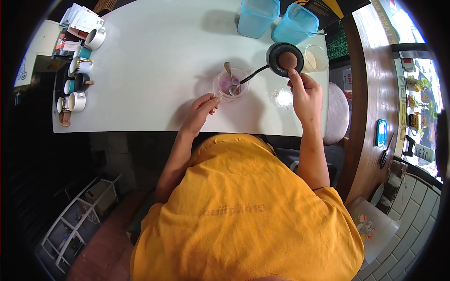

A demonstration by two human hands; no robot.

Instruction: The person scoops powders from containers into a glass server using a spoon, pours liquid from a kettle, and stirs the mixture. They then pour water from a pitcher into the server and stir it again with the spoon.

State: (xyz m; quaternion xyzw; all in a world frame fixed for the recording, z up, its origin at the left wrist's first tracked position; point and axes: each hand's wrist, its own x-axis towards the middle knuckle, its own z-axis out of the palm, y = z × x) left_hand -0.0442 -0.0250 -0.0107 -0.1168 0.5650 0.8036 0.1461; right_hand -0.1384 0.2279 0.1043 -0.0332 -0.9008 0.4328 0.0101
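Note:
My right hand (305, 95) is closed on the brown handle of a black gooseneck kettle (273, 57), held over the right part of the table. Its thin curved spout reaches left, with the tip over a clear cup (222, 92). The cup has a pinkish-purple tint, and what is inside is hard to make out. A spoon (228, 68) leans in it, handle up. My left hand (204, 108) pinches the near left edge of the cup with curled fingers. Whether liquid is flowing from the spout cannot be seen.
Two blue translucent containers (255, 21) stand at the far right of the white table (154, 61). A clear round container (321, 57) sits behind my right hand. Several mugs (77, 101) line the left edge. A wooden ledge (363, 103) runs along the right side.

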